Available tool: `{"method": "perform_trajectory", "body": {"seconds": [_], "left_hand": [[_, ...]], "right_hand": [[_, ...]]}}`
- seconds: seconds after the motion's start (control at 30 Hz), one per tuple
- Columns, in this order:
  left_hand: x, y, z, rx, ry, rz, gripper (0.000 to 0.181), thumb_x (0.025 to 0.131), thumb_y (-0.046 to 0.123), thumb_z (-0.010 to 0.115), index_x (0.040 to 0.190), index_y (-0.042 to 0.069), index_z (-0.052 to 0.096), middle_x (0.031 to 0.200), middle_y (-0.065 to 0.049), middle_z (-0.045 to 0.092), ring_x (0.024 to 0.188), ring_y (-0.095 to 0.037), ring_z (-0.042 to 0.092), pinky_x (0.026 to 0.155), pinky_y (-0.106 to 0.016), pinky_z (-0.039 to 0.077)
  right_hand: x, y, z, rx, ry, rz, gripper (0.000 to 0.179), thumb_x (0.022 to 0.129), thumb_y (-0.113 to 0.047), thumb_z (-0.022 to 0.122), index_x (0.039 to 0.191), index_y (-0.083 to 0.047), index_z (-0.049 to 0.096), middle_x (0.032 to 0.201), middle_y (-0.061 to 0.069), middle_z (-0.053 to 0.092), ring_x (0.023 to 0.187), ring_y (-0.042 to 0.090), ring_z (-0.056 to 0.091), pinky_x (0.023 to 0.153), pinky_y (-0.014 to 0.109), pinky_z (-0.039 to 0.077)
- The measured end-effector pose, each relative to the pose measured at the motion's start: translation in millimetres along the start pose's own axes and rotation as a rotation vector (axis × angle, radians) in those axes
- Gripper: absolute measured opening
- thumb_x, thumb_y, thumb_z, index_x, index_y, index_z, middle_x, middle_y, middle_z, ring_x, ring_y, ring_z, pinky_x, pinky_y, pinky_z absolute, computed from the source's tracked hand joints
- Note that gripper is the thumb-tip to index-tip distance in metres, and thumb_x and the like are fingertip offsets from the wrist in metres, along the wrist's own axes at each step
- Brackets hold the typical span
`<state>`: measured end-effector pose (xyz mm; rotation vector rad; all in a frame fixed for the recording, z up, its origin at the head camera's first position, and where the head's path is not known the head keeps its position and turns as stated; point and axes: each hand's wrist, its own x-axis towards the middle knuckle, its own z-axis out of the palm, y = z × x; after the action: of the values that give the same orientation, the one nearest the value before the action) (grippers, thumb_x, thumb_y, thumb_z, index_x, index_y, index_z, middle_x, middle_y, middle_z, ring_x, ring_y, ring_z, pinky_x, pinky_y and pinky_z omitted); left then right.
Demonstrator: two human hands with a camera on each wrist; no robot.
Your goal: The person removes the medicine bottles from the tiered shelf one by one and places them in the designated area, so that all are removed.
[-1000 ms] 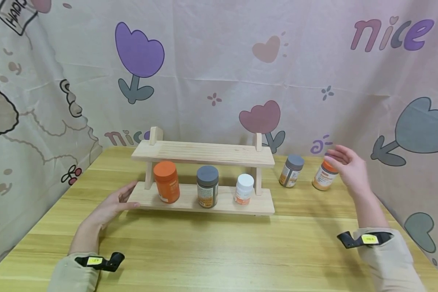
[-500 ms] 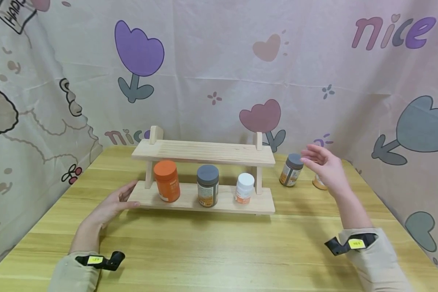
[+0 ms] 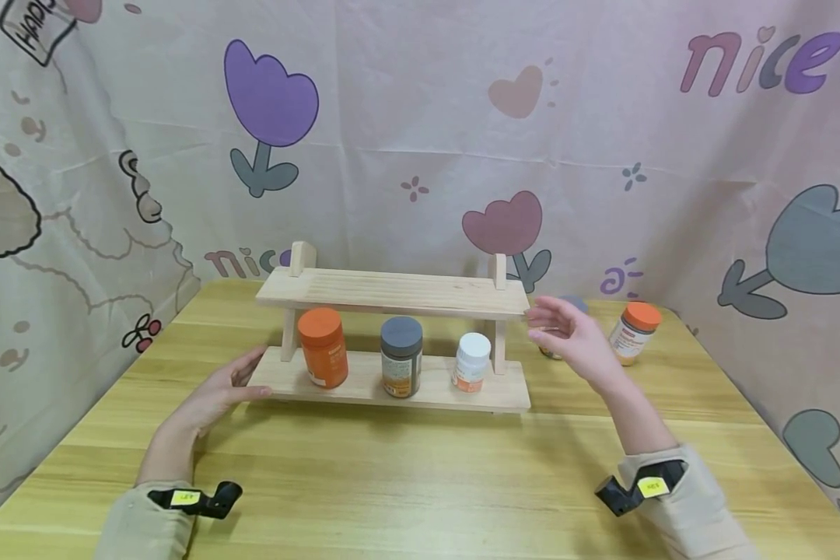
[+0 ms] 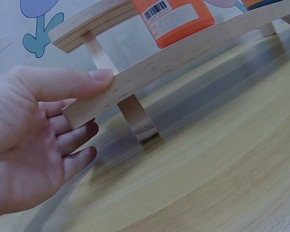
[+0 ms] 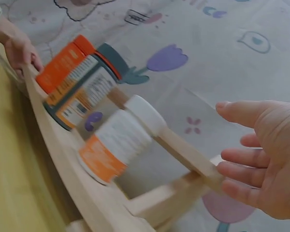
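A two-tier wooden shelf (image 3: 392,289) stands on the table. My left hand (image 3: 213,398) holds the left end of its lower board, thumb over the front edge and fingers behind, as the left wrist view shows. On that board are an orange jar (image 3: 323,348), a grey-lidded jar (image 3: 401,358) and a small white bottle (image 3: 472,362), all upright. My right hand (image 3: 575,342), fingers loosely spread and holding nothing, hovers by the right end of the upper board. Whether it touches the board I cannot tell. It mostly hides another grey-lidded jar (image 3: 575,303) behind it.
An orange-lidded jar (image 3: 634,334) stands on the wooden table (image 3: 406,482) to the right, behind my right forearm. A printed cloth (image 3: 406,117) hangs behind the table and along its sides.
My right hand has moved left from the orange-lidded jar, past the grey-lidded one, to the shelf's right end. The orange-lidded jar shows again. My left hand stays at its end.
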<state>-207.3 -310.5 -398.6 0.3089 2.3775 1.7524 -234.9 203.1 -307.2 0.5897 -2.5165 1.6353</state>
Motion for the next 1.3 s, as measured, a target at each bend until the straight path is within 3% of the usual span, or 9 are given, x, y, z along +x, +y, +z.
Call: {"method": "perform_trajectory", "body": {"seconds": [0.2,0.57,0.8,0.97,1.3], "left_hand": [[-0.3,0.3,-0.4,0.009,0.001,-0.009,0.088,0.085,0.009,0.065,0.147,-0.004,0.004,0.152,-0.024,0.001,0.136,-0.042,0.003,0.098,-0.009,0.028],[-0.1,0.7,0.3,0.011,0.008,-0.019,0.088,0.085,0.01,0.065,0.146,-0.004,0.003,0.151,-0.025,0.001,0.136,-0.043,0.003,0.102,-0.015,0.027],[0.2,-0.5,0.2,0.006,0.006,0.0,0.087,0.085,0.009,0.064,0.146,-0.006,0.004,0.151,-0.026,0.001,0.136,-0.043,0.003,0.092,-0.004,0.03],[0.4,-1.1,0.4,0.001,0.005,0.002,0.087,0.085,0.008,0.064,0.146,-0.006,0.003,0.151,-0.026,0.001,0.136,-0.043,0.003,0.092,-0.004,0.029],[-0.2,-0.2,0.2,0.001,0.004,-0.008,0.088,0.085,0.009,0.065,0.146,-0.005,0.003,0.151,-0.025,0.0,0.136,-0.043,0.003,0.099,-0.01,0.028]], "right_hand": [[1.9,3.3,15.9,0.031,-0.037,-0.025,0.057,0.085,-0.005,0.065,0.135,0.006,0.039,0.124,0.024,0.054,0.112,0.039,0.05,0.084,0.019,0.048],[1.6,7.4,39.0,0.057,-0.096,-0.023,0.059,0.08,-0.001,0.069,0.132,0.006,0.042,0.122,0.023,0.054,0.111,0.037,0.052,0.089,0.035,0.049],[1.3,13.0,51.5,0.065,-0.098,-0.044,0.059,0.078,-0.001,0.072,0.129,0.009,0.044,0.119,0.026,0.055,0.108,0.037,0.054,0.092,0.051,0.044],[1.5,14.9,59.5,0.067,-0.101,-0.045,0.059,0.077,-0.001,0.072,0.128,0.01,0.045,0.117,0.024,0.055,0.104,0.033,0.055,0.091,0.05,0.045],[1.5,16.7,70.5,0.019,-0.118,-0.031,0.058,0.078,-0.003,0.072,0.129,0.008,0.045,0.112,0.02,0.057,0.094,0.028,0.059,0.081,0.031,0.051]]}}
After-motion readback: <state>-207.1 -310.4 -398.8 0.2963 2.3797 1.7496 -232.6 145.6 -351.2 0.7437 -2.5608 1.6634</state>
